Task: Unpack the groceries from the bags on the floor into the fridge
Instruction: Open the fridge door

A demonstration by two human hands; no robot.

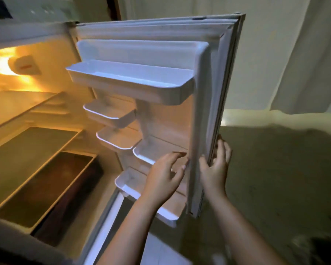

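Note:
The white fridge door (208, 92) stands open in front of me, its inner side with several empty door bins (134, 83) facing left. My right hand (215, 167) grips the door's outer edge low down, fingers wrapped round the far side and thumb on the seal. My left hand (165, 175) hovers at the inner face beside the seal with fingers spread and lightly bent, fingertips touching or nearly touching the liner; it holds nothing. No bags or groceries are in view.
The lit fridge interior (27, 140) at the left shows bare glass shelves and a dark lower drawer. A pale curtain (310, 64) hangs at the right above a dim grey floor (275, 169). White floor tiles (161, 249) lie below the door.

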